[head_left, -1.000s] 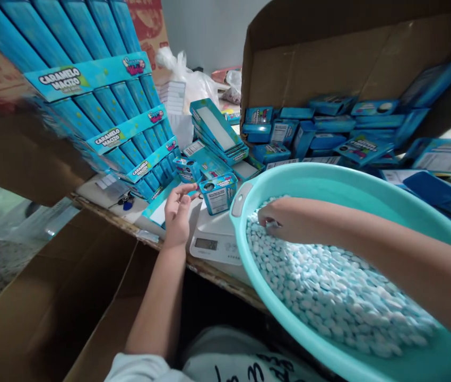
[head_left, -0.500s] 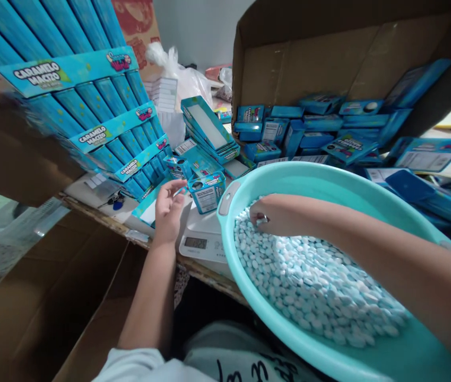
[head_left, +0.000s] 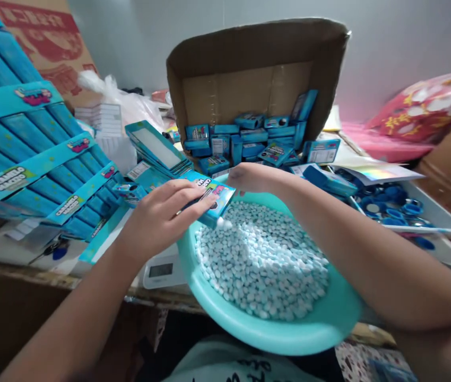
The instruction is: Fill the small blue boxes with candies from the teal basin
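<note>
My left hand is closed around a small blue candy box marked "Caramelo Macizo". The box is tilted over the turquoise basin, and a few white candies show at its lower end. Heaped in the basin are pale blue and white candies. My right hand is beyond the basin's middle, close to the box's far end, with its fingers bent downward. Whatever those fingers hold is hidden. Left of the basin, partly under my left forearm, stands a white digital scale.
Stacked display trays of blue boxes rise on the left. Behind the basin, an open cardboard carton holds many blue boxes. On the right, a white tray contains dark blue caps. Keys lie near the table's front edge.
My left hand has picked the candy box up from the scale and tilted it over the basin. My right hand has risen out of the candies to the box. The view has turned right.
</note>
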`<state>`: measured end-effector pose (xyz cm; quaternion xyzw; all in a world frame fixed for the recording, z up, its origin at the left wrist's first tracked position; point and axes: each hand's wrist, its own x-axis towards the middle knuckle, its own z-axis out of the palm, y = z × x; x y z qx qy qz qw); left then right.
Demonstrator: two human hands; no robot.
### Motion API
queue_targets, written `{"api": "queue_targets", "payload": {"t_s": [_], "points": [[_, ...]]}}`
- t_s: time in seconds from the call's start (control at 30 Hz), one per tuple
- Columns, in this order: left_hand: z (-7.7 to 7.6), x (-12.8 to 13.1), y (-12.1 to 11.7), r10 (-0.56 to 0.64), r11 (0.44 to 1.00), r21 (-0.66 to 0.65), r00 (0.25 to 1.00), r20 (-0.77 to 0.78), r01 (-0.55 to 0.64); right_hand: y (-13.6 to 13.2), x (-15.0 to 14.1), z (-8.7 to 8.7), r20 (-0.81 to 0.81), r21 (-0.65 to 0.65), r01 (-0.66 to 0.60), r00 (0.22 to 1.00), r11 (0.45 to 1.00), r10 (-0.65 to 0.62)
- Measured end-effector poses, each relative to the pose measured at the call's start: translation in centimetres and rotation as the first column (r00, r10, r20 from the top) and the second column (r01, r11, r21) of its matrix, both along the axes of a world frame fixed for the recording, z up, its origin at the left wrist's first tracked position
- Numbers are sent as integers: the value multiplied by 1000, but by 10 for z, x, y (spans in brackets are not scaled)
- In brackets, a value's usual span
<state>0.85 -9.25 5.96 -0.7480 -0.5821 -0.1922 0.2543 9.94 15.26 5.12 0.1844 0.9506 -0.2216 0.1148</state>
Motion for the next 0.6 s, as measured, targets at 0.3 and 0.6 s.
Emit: {"api": "queue_targets", "payload": {"t_s": [0.3,0.6], "points": [[-1,1,14,-74,966,-257,983,-170,28,0,0,-3,-47,-89,43,998,995,-48],[11,21,17,-30,944,-316,930,-367,-95,-8,-4,-1,-33,-6,144,989,990,-144]]}}
